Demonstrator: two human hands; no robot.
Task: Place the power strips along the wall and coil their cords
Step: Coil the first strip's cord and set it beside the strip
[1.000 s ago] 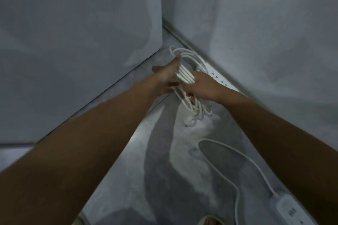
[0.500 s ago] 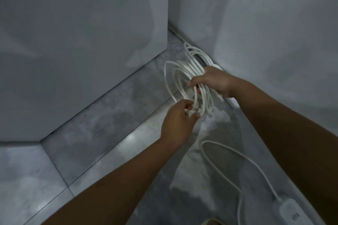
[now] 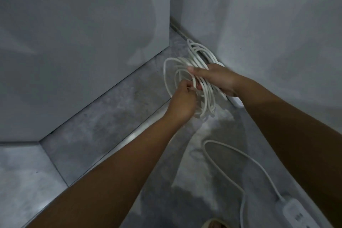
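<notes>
A white cord coil [image 3: 207,98] hangs in several loops just above the grey floor, near the corner. My right hand [image 3: 218,78] grips the bundle from the wall side, thumb over the top. My left hand [image 3: 182,102] pinches the cord's end at the coil's near side. The coil's power strip [image 3: 236,102] lies along the right wall, mostly hidden behind my right hand. A second white power strip [image 3: 298,214] lies at the bottom right by the same wall, its loose cord [image 3: 222,161] curving across the floor.
Grey walls meet in a corner [image 3: 171,22] behind the coil; a wall block [image 3: 83,42] juts out on the left. The floor is marbled grey tile [image 3: 111,126]. The tip of a foot in a sandal [image 3: 212,225] shows at the bottom edge.
My left hand drew back from the far side of the coil to its near side and took the cord's end. The loops have spread wider. My right hand kept its hold.
</notes>
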